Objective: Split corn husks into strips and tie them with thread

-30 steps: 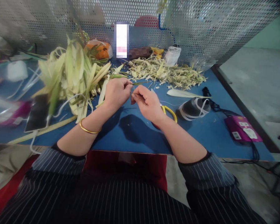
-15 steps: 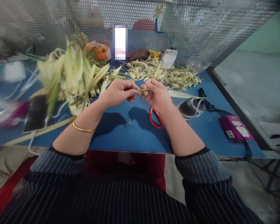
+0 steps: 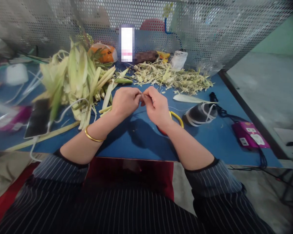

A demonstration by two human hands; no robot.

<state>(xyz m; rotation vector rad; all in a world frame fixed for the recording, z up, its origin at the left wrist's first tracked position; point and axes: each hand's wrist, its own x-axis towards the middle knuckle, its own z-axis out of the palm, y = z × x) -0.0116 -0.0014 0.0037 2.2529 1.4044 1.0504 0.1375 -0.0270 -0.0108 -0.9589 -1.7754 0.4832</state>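
Over the blue table (image 3: 146, 148), my left hand (image 3: 127, 100) and my right hand (image 3: 156, 105) meet, fingertips pinched together. Whatever is between them is too small and too hidden to name. A thin pale thread shows to the right of my right hand. Partly covered by my right wrist is a looped handle (image 3: 180, 118), yellow and red, perhaps of scissors. To the right lies a dark cone-shaped roll (image 3: 200, 114) with white bands around it. A large bundle of pale green corn husks (image 3: 74, 70) lies beyond my left hand.
Small husk scraps (image 3: 171, 76) are heaped at the back, before a perforated metal screen (image 3: 146, 14). A single husk strip (image 3: 192, 98) lies near the roll. A phone (image 3: 37, 118) with white cable is on the left, a purple power strip (image 3: 250, 134) on the right.
Both hands have drawn closer together and shifted slightly left. The short green piece seen between the fingers is now hidden. A yellow part of the looped handle has come into view.
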